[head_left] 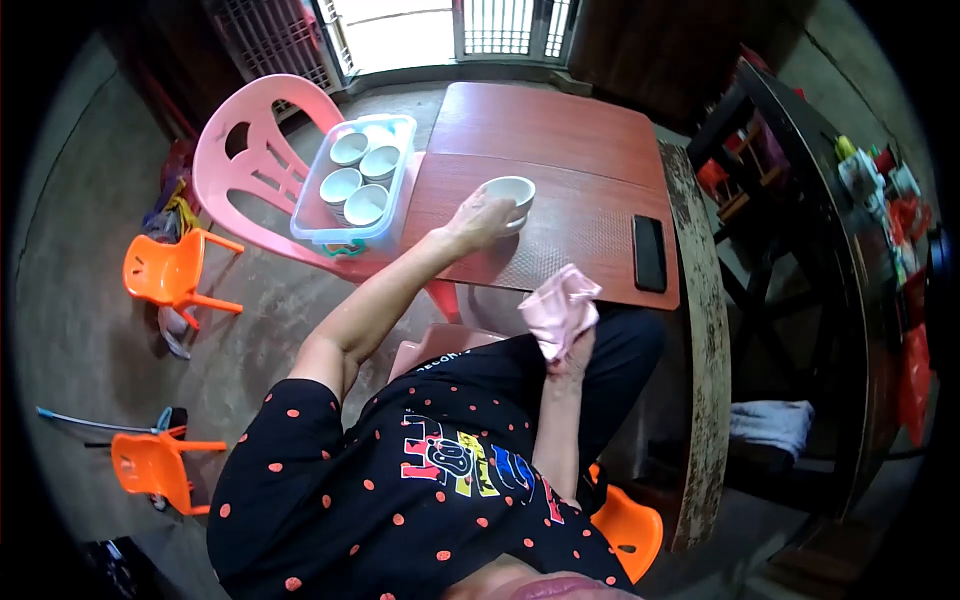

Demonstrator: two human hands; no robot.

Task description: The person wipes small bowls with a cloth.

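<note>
Head view: left hand [482, 221] is gripping white cups [513, 189], apparently stacked, over table [565, 130]; right hand [572, 358] is clutching pink cloth [556, 312]. Plastic box [345, 236] with more cups [340, 185] is sitting left of the left hand; phone [649, 253] is lying beyond the right. Firm, level grip would likely be keeping the stack steady.

Grey floor [270, 290], rough and stained. Far side: doorway [395, 35] with very strong white light, barred panel [497, 25] at its right. Farther right, dark brown surface [650, 50], wall or door. In middle, red-brown table [580, 150], slightly shiny. Left: pink plastic chair [270, 165], 2 small orange chairs [160, 268]. Right: worn wooden bench [707, 380], then dark wooden furniture [860, 360].
</note>
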